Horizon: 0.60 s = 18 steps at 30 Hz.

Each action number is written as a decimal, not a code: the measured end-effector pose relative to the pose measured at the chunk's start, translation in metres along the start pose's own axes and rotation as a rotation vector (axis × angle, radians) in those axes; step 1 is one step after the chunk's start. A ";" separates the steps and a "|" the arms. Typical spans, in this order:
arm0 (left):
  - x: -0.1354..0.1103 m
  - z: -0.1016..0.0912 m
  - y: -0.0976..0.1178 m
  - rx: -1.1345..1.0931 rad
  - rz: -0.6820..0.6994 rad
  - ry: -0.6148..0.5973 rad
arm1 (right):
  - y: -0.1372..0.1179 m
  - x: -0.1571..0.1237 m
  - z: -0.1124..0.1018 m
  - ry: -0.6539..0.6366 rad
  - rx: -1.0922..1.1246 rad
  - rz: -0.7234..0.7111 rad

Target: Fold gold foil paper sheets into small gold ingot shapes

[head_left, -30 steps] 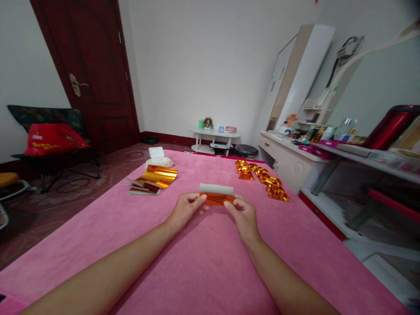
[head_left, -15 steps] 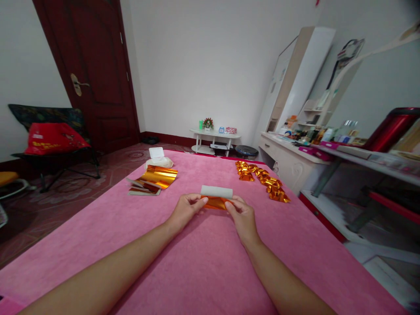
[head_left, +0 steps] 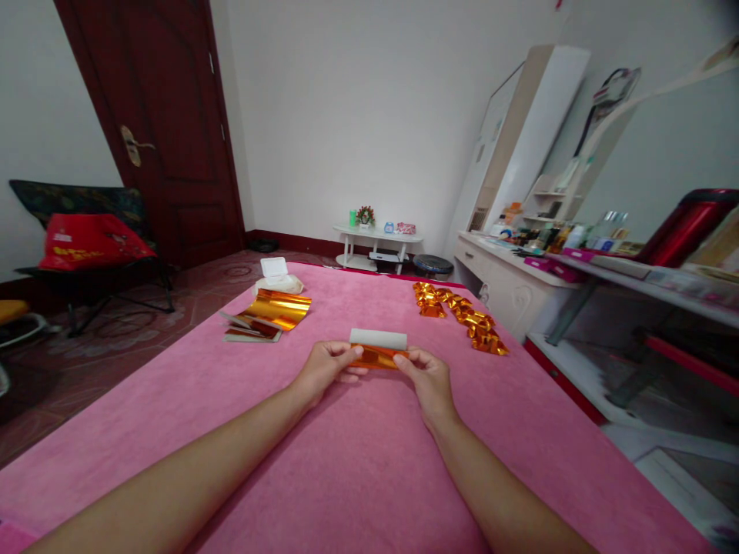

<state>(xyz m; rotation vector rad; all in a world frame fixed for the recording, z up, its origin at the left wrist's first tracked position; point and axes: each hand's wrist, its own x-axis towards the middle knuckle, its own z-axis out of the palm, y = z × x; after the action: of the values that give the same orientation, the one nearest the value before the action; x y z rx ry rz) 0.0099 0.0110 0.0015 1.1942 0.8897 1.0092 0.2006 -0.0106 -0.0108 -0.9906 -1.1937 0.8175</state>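
A sheet of gold foil paper (head_left: 378,356), its pale back (head_left: 378,337) curling up along the far side, is held between my two hands over the pink cloth. My left hand (head_left: 330,365) pinches its left end, thumb on top. At the right end, my right hand (head_left: 426,375) grips it the same way. Further off to the left lies a stack of gold foil sheets (head_left: 280,309), partly curled. Several folded gold foil pieces (head_left: 462,312) sit in a slanting row on the right.
The pink cloth (head_left: 323,477) covers the surface before me. An open-lidded white pack (head_left: 275,269) stands beyond the foil stack. To the right is a white dresser (head_left: 508,269) crowded with bottles; to the left, a chair bearing a red bag (head_left: 95,240).
Both hands keep their pinch on the foil sheet, which shows slightly more gold face now. My left fingers beneath it have spread a little. The view has shifted slightly.
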 end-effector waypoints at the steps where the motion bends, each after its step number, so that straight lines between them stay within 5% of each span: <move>1: 0.001 0.000 0.000 -0.006 -0.012 -0.005 | 0.000 0.000 0.000 0.006 -0.001 0.008; 9: 0.005 -0.006 -0.004 -0.057 -0.111 -0.128 | 0.005 0.001 -0.002 0.048 -0.014 0.035; 18: 0.006 -0.002 -0.004 -0.075 -0.062 -0.046 | 0.003 0.001 -0.001 0.023 -0.067 0.070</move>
<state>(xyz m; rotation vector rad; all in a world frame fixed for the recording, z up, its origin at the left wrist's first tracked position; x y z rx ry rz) 0.0102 0.0176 -0.0027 1.1163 0.8412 0.9535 0.2017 -0.0086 -0.0128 -1.0991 -1.1787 0.8235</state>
